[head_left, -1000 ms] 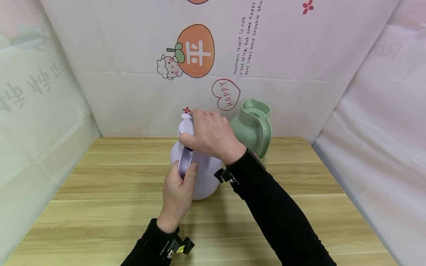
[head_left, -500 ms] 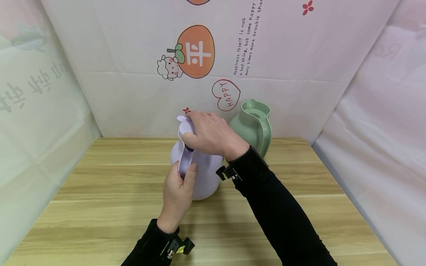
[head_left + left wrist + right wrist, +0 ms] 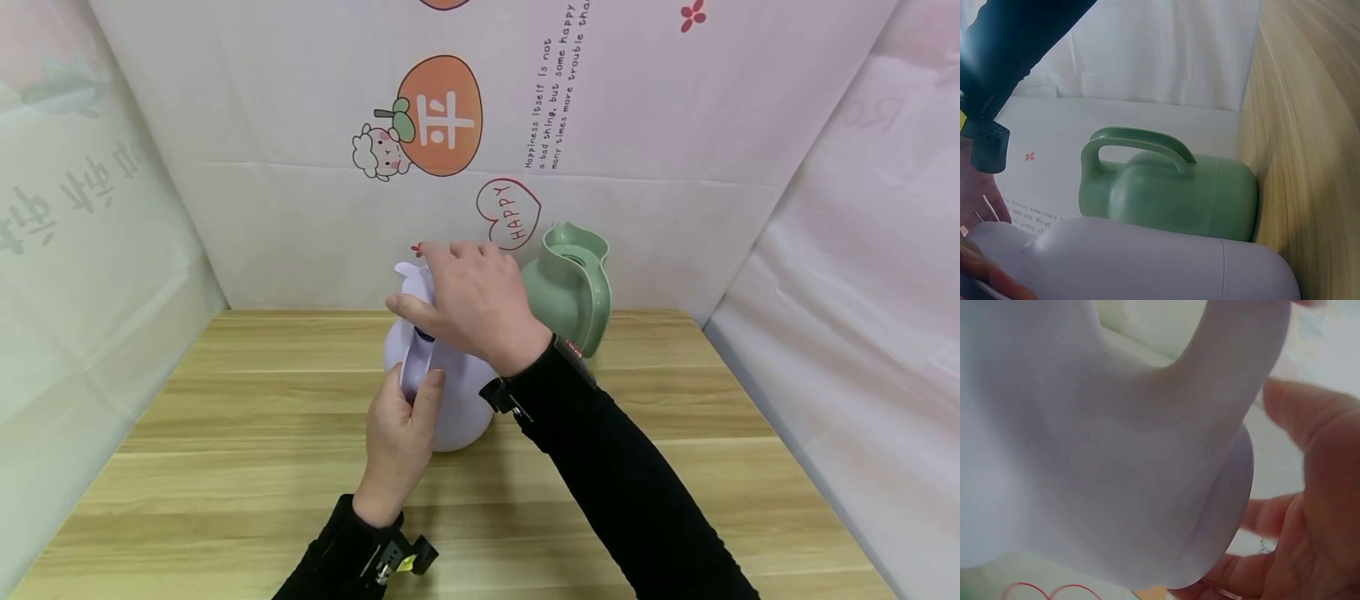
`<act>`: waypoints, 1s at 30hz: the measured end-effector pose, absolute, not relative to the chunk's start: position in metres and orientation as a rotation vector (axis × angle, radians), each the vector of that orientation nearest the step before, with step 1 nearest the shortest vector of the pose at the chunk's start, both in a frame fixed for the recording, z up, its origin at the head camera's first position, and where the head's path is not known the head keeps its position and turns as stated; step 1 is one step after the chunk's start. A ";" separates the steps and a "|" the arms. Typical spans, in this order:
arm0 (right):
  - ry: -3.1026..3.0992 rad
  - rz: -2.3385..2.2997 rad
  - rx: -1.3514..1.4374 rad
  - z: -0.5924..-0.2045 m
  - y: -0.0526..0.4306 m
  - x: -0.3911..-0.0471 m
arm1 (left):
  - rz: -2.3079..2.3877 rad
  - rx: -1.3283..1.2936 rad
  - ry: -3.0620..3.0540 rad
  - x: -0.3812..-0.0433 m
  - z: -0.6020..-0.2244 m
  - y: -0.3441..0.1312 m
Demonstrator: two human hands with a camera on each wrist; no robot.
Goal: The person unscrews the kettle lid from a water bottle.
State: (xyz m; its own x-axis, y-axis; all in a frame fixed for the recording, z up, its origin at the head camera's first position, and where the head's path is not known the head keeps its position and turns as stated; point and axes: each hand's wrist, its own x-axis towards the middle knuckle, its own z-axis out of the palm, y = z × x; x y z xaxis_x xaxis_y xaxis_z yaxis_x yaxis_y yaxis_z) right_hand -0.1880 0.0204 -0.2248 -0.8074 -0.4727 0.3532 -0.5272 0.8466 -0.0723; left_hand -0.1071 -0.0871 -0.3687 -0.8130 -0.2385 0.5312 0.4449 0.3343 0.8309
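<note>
A lavender thermos jug (image 3: 461, 408) stands on the wooden table, its handle towards the person. My left hand (image 3: 397, 437) grips that handle, thumb along its near side. Over the jug's top is my right hand (image 3: 480, 300), palm down, thumb stretched out to the left across the mouth. Part of the lavender lid (image 3: 418, 287) with its tab shows left of the fingers; the rest is hidden. In the right wrist view the thumb (image 3: 1297, 412) stands apart from the jug, and the other fingers are spread beside the lid (image 3: 1238, 481).
A green thermos jug (image 3: 558, 292) of the same shape stands just behind and right of the lavender one, close to the back cloth (image 3: 300, 225). White printed cloth also walls the left and right sides of the table (image 3: 225, 467).
The lid's tab has turned leftward. My right hand first shifted right with the lid, then moved back left, its thumb straightening away from the lid. My left hand stays on the handle.
</note>
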 end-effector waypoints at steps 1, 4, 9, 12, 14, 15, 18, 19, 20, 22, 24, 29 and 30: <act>-2.702 0.199 0.717 -0.225 0.018 -0.187 | -1.523 -0.176 -2.022 -0.107 -0.369 -0.087; -2.712 0.102 0.669 -0.225 0.015 -0.184 | -1.514 -0.166 -2.024 -0.106 -0.368 -0.087; -2.708 0.076 0.705 -0.225 0.015 -0.185 | -1.503 -0.170 -2.021 -0.106 -0.366 -0.087; -2.709 0.094 0.739 -0.224 0.017 -0.186 | -1.504 -0.178 -2.018 -0.106 -0.366 -0.087; -2.708 0.114 0.763 -0.224 0.017 -0.186 | -1.505 -0.182 -2.016 -0.106 -0.366 -0.087; -2.709 0.124 0.775 -0.224 0.018 -0.187 | -1.505 -0.186 -2.015 -0.106 -0.366 -0.088; -2.713 0.164 0.805 -0.224 0.019 -0.187 | -1.505 -0.196 -2.014 -0.106 -0.367 -0.088; -2.716 0.174 0.813 -0.224 0.019 -0.187 | -1.503 -0.200 -2.014 -0.106 -0.367 -0.088; -2.719 0.184 0.818 -0.224 0.019 -0.188 | -1.505 -0.204 -2.014 -0.106 -0.367 -0.088; -2.730 0.202 0.829 -0.224 0.019 -0.188 | -1.511 -0.209 -2.013 -0.106 -0.367 -0.088; -2.740 0.211 0.839 -0.224 0.019 -0.188 | -1.516 -0.209 -2.013 -0.107 -0.367 -0.088; -2.764 0.220 0.855 -0.224 0.016 -0.188 | -1.521 -0.195 -2.014 -0.106 -0.367 -0.087; -2.764 0.218 0.859 -0.224 0.016 -0.188 | -1.521 -0.194 -2.013 -0.106 -0.367 -0.087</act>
